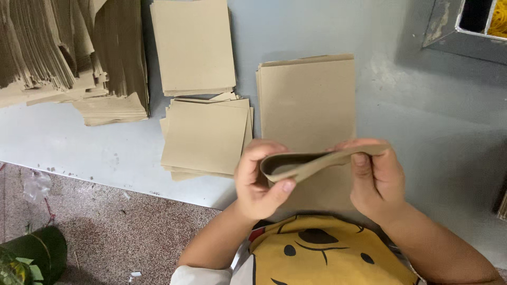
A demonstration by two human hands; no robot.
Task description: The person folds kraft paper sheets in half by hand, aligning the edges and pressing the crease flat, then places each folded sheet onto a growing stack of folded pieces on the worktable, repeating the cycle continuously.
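Left hand [260, 182] and right hand [377, 177] both grasping bent brown card sheet [317, 160], lower centre, above card stack [309, 103] on worktop [433, 132]. Best kept pinched at both ends, thumbs pressing evenly.

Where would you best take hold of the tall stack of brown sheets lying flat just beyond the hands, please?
Probably at its two long side edges, coming in from left and right. The tall brown stack lies flat on the grey table; its near end is covered by both hands and the bent sheet, while both sides stand clear.
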